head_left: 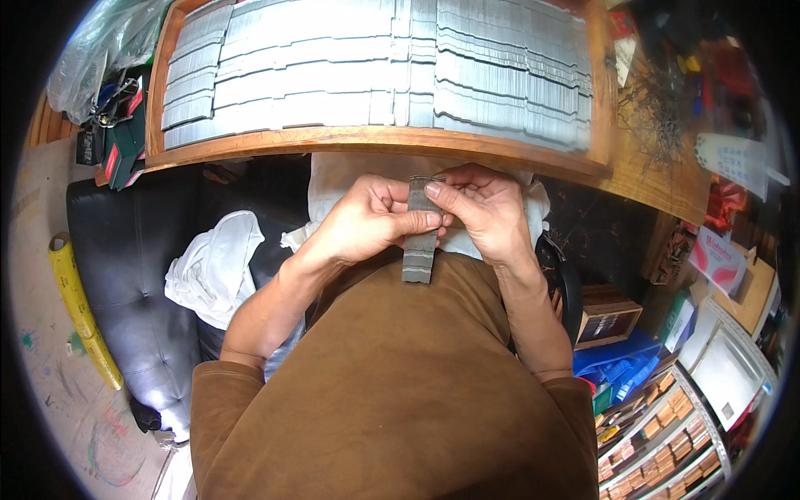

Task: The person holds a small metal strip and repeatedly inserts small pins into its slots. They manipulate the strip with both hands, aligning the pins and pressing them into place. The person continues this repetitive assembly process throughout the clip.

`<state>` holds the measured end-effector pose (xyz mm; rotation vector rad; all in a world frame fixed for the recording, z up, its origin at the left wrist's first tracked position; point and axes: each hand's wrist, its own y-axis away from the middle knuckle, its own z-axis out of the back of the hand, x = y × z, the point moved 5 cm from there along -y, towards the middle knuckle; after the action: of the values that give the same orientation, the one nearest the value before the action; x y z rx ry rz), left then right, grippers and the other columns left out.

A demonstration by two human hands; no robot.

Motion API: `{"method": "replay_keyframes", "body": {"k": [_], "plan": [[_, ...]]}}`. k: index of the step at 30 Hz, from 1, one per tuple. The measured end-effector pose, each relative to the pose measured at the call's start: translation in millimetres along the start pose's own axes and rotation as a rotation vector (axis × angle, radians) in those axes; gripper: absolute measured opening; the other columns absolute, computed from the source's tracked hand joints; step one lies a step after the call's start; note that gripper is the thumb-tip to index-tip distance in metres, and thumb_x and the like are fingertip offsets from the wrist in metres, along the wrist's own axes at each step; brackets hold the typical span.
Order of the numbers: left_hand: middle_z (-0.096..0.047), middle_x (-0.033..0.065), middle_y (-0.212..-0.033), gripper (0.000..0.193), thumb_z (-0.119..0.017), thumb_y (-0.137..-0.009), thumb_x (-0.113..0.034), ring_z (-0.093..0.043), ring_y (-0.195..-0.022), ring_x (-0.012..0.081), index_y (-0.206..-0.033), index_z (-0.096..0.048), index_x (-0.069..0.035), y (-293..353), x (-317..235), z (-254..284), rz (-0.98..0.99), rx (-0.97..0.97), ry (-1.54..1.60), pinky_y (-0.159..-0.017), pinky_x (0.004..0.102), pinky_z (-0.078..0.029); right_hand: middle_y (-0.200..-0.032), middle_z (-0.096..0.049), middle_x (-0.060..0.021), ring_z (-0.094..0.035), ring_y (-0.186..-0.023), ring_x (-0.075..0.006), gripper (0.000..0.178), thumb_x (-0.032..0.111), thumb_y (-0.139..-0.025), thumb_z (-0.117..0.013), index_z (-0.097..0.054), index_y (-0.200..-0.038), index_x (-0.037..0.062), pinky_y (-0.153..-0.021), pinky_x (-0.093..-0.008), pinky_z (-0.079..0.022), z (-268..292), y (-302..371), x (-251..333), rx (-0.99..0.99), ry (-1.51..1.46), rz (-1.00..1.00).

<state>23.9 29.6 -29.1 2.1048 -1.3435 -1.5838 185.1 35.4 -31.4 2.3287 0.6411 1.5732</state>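
A: Straight to the middle! Where to look first?

B: At the stack of thin grey strips (418,260), out in front of the brown shirt (400,375), caught between both hands, lower end pointing back toward the belly.

A: And on the left hand (375,215)?

B: Pinching, firmly! Thumb across the middle of the stack, fingers curled in behind, partly hidden.

A: Over to the right hand (487,212)?

B: Pinching too, up near the far end, thumb tip on the near face, just beside the left.

A: Beyond the knuckles?

B: A wooden tray (375,138), packed with row upon row of thin grey pieces (308,58). Tight stuff!

A: Out to the left?

B: A crumpled white cloth (218,271), then black tufted upholstery (125,267), and alongside, a yellow tube (83,317).
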Motion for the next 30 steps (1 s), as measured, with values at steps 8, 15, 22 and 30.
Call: {"method": "replay_keyframes", "body": {"k": [8, 15, 22, 30], "plan": [[-0.077, 0.0152, -0.103, 0.021, -0.072, -0.097, -0.006, -0.075, -0.092, 0.0195, -0.113, -0.071, 0.008, 0.8, -2.7, -1.0, 0.017, -0.013, -0.011, -0.084, 0.0302, -0.062, -0.084, -0.070, -0.0084, -0.063, -0.066, -0.0091, 0.018, 0.004, -0.092, -0.078, -0.069, -0.103, -0.0058, -0.059, -0.0221, -0.053, 2.1, 0.4, -0.8, -0.001, -0.027, 0.000], [-0.077, 0.0156, -0.104, 0.022, -0.072, -0.097, -0.006, -0.075, -0.094, 0.0198, -0.114, -0.071, 0.008, 1.1, -1.7, -0.9, 0.019, -0.018, -0.016, -0.087, 0.0311, -0.062, -0.085, -0.071, -0.0087, -0.063, -0.067, -0.0091, 0.018, 0.005, -0.092, -0.079, -0.069, -0.103, -0.0059, -0.060, -0.0224, -0.053, 2.2, 0.8, -0.5, -0.005, -0.024, -0.010], [-0.077, 0.0156, -0.104, 0.021, -0.072, -0.097, -0.006, -0.075, -0.094, 0.0193, -0.114, -0.071, 0.007, 1.2, -3.9, -3.0, 0.001, -0.010, 0.024, -0.086, 0.0306, -0.062, -0.084, -0.071, -0.0078, -0.062, -0.065, -0.0088, 0.016, 0.004, -0.093, -0.077, -0.070, -0.103, -0.0056, -0.059, -0.0224, -0.053, 6.1, 0.2, -4.4, -0.016, -0.017, 0.007], [-0.076, 0.0004, -0.087, 0.017, -0.076, -0.096, -0.018, -0.058, -0.069, 0.0016, -0.104, -0.078, -0.004, -0.8, 4.8, 0.1, -0.035, 0.005, -0.040, -0.058, 0.0205, -0.043, -0.082, -0.071, -0.0077, -0.063, -0.065, -0.0089, 0.020, 0.009, -0.096, -0.074, -0.071, -0.107, -0.0074, -0.058, -0.0231, -0.053, 3.5, 2.7, 3.0, 0.030, 0.159, -0.072]]}}
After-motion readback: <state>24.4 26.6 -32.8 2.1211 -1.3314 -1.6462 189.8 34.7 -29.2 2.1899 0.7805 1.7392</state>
